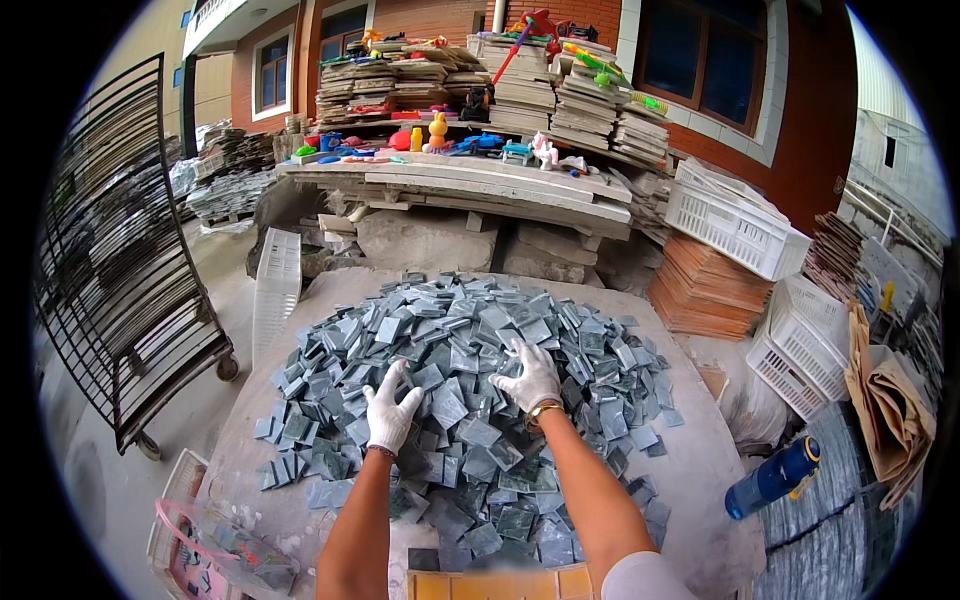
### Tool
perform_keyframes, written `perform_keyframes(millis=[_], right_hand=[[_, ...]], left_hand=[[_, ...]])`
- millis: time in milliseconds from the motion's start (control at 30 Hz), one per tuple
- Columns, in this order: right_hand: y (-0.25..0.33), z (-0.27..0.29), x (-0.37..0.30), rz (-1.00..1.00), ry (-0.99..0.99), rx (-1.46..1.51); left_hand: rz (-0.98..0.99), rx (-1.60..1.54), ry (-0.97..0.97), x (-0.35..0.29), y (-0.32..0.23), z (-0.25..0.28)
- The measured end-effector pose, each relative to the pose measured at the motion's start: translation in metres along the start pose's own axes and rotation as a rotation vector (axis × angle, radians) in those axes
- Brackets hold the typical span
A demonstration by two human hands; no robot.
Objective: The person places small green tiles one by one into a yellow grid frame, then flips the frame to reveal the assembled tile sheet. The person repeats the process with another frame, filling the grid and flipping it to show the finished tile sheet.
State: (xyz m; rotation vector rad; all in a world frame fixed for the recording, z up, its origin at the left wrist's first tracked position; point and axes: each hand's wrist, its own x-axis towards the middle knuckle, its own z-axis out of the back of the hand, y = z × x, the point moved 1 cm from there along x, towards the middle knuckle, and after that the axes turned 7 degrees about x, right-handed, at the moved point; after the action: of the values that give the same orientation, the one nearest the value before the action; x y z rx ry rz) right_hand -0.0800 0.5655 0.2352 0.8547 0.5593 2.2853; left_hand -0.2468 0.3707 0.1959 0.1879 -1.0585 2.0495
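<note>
A wide heap of small square grey-green stone tiles (455, 405) covers the middle of a pale table (705, 480). My left hand (390, 410), in a white glove, rests on the near left part of the heap with thumb and fingers apart. Farther right and a little higher, my right hand (530, 378), gloved too and with a bracelet at the wrist, lies on the tiles with its fingers spread. Neither hand grips a tile that I can make out. A yellow wooden tray (440, 586) shows at the lower edge between my forearms, partly cut off.
A blue bottle (772, 478) lies tilted at the right. White plastic crates (738, 220) and stacked brown tiles (708, 285) stand behind it. A black metal rack (140, 270) is at the left. Colourful toys (437, 130) sit on stacked slabs at the back.
</note>
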Motion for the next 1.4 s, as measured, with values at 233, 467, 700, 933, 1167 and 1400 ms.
perform_keyframes(millis=[233,467,700,933,1167,1400], right_hand=[[0.0,-0.003,-0.071,0.313,0.12,0.223],[-0.032,0.008,-0.044,-0.017,0.152,-0.1],[0.002,-0.012,-0.107,0.017,0.077,0.446],[-0.006,0.0,-0.11,-0.091,0.213,0.727],[-0.001,-0.006,-0.138,-0.098,0.368,0.952],[0.009,0.014,-0.173,-0.269,0.386,1.246]], left_hand=[[-0.224,-0.493,0.084,-0.047,-0.028,-0.01],[-0.163,0.283,-0.049,-0.044,-0.022,-0.025],[-0.209,-0.172,0.067,-0.072,-0.04,-0.017],[-0.068,0.054,-0.098,-0.094,-0.042,-0.013],[-0.072,-0.232,-0.025,-0.112,-0.06,-0.018],[0.192,-0.985,0.039,-0.152,-0.073,-0.03]])
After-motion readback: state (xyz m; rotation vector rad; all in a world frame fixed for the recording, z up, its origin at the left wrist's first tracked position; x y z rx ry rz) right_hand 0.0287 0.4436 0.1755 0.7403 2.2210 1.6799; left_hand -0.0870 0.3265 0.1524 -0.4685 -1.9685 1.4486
